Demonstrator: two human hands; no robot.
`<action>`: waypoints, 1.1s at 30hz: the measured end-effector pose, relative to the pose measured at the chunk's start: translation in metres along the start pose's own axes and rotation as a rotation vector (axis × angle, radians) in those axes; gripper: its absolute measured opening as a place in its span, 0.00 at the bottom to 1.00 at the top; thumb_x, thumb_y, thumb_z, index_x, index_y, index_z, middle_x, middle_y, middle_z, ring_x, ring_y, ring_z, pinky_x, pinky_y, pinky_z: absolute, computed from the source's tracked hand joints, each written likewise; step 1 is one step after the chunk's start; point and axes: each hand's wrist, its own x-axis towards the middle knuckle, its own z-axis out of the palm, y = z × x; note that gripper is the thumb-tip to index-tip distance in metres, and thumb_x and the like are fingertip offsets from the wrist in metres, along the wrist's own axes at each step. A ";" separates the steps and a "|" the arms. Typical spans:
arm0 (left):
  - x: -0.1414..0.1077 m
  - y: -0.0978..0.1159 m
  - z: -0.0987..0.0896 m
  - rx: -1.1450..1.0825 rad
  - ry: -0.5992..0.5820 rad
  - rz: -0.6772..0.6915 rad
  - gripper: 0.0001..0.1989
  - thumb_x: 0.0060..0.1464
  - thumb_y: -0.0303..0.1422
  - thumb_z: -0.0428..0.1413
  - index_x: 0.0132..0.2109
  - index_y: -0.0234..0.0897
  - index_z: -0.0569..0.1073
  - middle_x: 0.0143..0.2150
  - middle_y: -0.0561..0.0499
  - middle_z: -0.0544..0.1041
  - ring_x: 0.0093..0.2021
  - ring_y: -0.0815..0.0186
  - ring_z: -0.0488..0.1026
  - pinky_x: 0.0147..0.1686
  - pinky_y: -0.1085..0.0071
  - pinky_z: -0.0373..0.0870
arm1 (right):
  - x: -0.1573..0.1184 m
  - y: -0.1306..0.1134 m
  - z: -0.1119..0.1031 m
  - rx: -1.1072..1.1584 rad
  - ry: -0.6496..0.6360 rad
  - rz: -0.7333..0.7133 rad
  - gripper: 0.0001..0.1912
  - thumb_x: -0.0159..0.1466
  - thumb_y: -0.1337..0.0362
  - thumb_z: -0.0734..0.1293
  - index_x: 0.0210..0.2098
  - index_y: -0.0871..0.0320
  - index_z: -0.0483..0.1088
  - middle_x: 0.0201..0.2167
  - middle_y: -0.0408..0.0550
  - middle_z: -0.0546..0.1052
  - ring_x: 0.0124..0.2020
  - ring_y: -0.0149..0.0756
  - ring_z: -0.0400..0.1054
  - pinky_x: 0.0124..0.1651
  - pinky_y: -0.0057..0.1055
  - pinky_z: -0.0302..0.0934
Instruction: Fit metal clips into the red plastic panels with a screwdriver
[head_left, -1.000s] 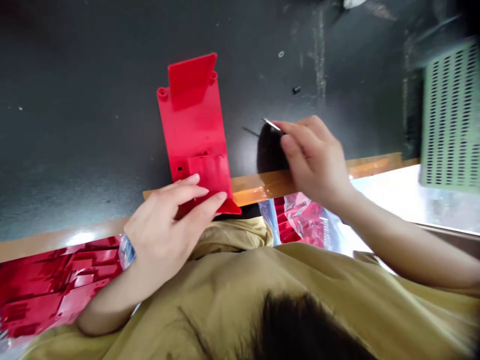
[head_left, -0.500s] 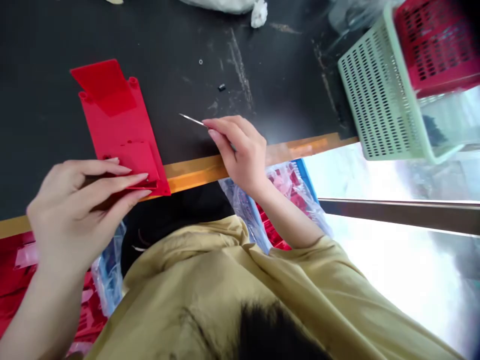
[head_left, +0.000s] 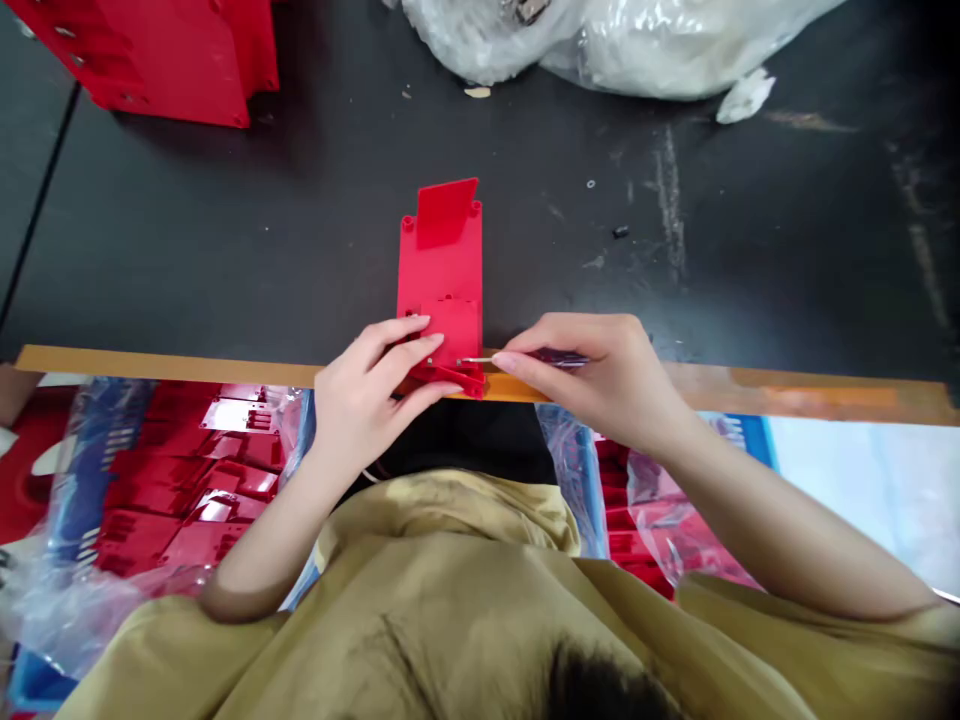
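Observation:
A red plastic part [head_left: 440, 260] lies on the dark table at its front edge, with an upright flap at its far end. My left hand [head_left: 382, 375] grips the near left side of this part, fingertips on top and thumb at the near edge. From the right, my right hand [head_left: 600, 365] is closed on a thin metal-tipped tool [head_left: 478, 360]. The tool's tip touches or nearly touches the part near its front right corner, just right of my left fingertips.
Stacked red parts [head_left: 180, 60] stand at the back left. Clear plastic bags [head_left: 660, 50] lie at the back. A small black piece [head_left: 620, 232] and a tiny ring [head_left: 591, 184] are on the table. Bins of red parts [head_left: 187, 470] sit below the edge, left and right.
The view has swung left. My right hand has brought the tool from beside the red part to its near right corner. My left hand still holds the part.

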 end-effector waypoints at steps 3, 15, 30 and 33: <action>0.000 -0.002 0.002 0.005 0.044 0.036 0.15 0.55 0.39 0.63 0.48 0.40 0.76 0.49 0.46 0.80 0.46 0.62 0.79 0.44 0.68 0.79 | 0.002 -0.004 -0.002 -0.099 -0.044 0.000 0.13 0.68 0.55 0.65 0.34 0.54 0.77 0.32 0.44 0.79 0.29 0.31 0.69 0.34 0.28 0.58; -0.001 -0.007 0.000 -0.010 0.012 0.071 0.15 0.57 0.37 0.62 0.50 0.37 0.76 0.50 0.44 0.80 0.48 0.59 0.80 0.45 0.67 0.80 | 0.011 0.001 -0.008 -0.244 -0.181 -0.011 0.19 0.71 0.53 0.60 0.31 0.57 0.73 0.16 0.37 0.66 0.16 0.24 0.53 0.25 0.26 0.45; -0.005 -0.010 -0.003 -0.006 -0.075 0.048 0.18 0.58 0.38 0.61 0.55 0.41 0.74 0.54 0.46 0.78 0.51 0.58 0.78 0.47 0.63 0.81 | 0.018 -0.013 -0.016 -0.442 -0.365 -0.072 0.20 0.72 0.56 0.55 0.25 0.57 0.58 0.15 0.38 0.57 0.17 0.26 0.42 0.24 0.28 0.37; -0.002 -0.008 -0.002 -0.010 -0.029 0.048 0.16 0.58 0.38 0.62 0.52 0.41 0.75 0.52 0.46 0.79 0.49 0.60 0.79 0.45 0.66 0.81 | 0.020 -0.013 -0.017 -0.455 -0.397 -0.051 0.19 0.72 0.56 0.55 0.25 0.56 0.58 0.14 0.38 0.55 0.16 0.26 0.41 0.23 0.28 0.36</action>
